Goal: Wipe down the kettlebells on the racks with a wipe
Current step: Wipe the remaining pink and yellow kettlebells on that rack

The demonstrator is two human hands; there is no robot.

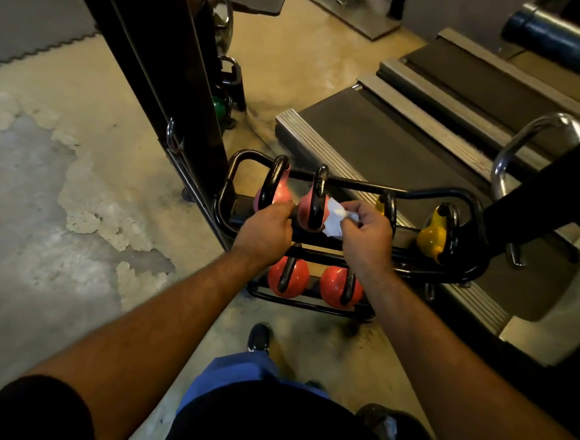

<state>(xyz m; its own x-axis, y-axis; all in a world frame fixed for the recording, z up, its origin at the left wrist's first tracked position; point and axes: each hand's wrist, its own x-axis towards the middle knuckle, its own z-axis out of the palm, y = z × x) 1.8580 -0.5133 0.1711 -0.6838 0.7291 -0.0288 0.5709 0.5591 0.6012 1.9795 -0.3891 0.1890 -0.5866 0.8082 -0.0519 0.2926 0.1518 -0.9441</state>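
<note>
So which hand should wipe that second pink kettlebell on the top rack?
The right hand, most likely. It already pinches the wipe right beside the second pink kettlebell. The left hand carries no wipe; its fingers curl at the rack by that kettlebell, better for steadying.

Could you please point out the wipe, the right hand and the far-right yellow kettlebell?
wipe (334, 219), head view, white middle.
right hand (366, 237), head view, back of hand.
yellow kettlebell (433, 240), head view, yellow body.

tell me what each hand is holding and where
Right hand pinches a crumpled white wipe at its right edge; left hand grips the low black kettlebell rack at its front rail.
</note>
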